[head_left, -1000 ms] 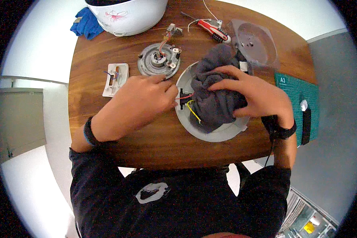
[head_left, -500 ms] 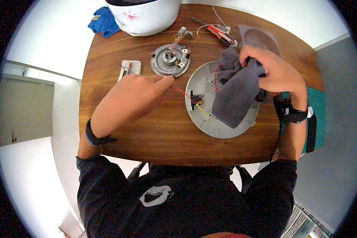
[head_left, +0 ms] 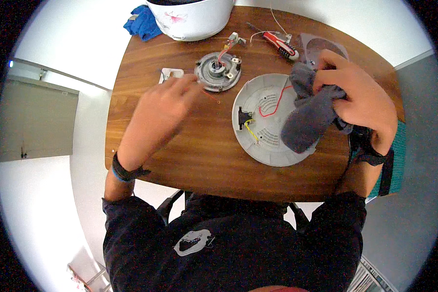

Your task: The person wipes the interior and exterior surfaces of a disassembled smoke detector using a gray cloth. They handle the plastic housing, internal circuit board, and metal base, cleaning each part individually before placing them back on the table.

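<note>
My right hand (head_left: 360, 100) grips a bunched dark grey cloth (head_left: 304, 126) over the right side of a round pale plastic base (head_left: 272, 153). The base holds a black component (head_left: 242, 118), a yellow wire and a loose red wire (head_left: 270, 114). My left hand (head_left: 160, 114), smeared by motion, hovers beside a round metal disc (head_left: 216, 80) with wires and a bracket standing up; I cannot tell whether anything is in its fingers. Just behind that hand lies a small white panel (head_left: 172, 74), partly hidden.
A white pot (head_left: 190, 19) and blue cloth (head_left: 143, 22) sit at the back. A red-handled screwdriver (head_left: 280, 45) and clear tray (head_left: 321, 41) lie at back right of the wooden table (head_left: 204, 155). A green mat (head_left: 396, 146) is under my right forearm.
The grey cloth has moved right with my right hand, uncovering more of the base and red wire. My left hand has moved forward, away from me. The view has shifted slightly.
</note>
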The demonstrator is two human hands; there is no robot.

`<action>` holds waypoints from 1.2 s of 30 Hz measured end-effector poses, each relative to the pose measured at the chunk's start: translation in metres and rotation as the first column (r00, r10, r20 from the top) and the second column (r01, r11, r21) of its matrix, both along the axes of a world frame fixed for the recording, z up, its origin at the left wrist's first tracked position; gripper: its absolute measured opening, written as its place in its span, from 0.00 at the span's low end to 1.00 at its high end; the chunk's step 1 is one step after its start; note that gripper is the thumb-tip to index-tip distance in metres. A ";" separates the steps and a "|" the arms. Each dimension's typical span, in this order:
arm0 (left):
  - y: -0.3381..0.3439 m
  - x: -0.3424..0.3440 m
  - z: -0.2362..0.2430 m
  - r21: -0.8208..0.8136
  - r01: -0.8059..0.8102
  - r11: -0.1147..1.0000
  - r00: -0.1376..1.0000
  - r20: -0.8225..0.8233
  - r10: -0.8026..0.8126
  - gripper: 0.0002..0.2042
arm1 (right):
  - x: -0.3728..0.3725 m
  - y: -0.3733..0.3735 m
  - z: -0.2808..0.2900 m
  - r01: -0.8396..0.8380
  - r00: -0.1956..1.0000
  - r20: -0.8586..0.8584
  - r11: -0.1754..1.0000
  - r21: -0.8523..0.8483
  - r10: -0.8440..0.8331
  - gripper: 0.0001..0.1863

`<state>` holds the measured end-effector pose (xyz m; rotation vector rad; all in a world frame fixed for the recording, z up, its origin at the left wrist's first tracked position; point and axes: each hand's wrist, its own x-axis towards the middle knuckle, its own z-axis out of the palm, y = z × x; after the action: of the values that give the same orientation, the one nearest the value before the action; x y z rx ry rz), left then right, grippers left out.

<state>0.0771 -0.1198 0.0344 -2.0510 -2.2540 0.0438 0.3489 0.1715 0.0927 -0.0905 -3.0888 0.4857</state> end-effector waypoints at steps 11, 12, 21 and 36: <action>0.054 0.046 -0.007 0.140 0.477 0.868 0.811 0.312 -0.496 0.26 | 0.029 0.009 0.016 0.002 0.989 -0.144 0.996 -0.090 -0.015 0.16; 0.064 0.045 -0.015 0.144 0.519 0.843 0.794 0.282 -0.538 0.25 | 0.033 0.008 0.016 0.017 0.988 -0.152 0.997 -0.076 -0.028 0.16; 0.103 0.059 -0.036 -0.105 0.577 0.810 0.813 0.169 -0.557 0.13 | 0.035 -0.003 0.035 0.095 0.884 -0.464 0.994 0.056 -0.059 0.15; 0.079 0.020 0.029 0.314 0.099 0.944 0.880 0.415 -0.230 0.10 | 0.047 -0.002 0.042 0.084 0.905 -0.422 0.994 0.070 -0.047 0.16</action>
<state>0.0973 -0.0408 0.0638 -2.2516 -2.1207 -0.7997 0.3954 0.1696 0.1342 -0.0771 -2.6675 0.3167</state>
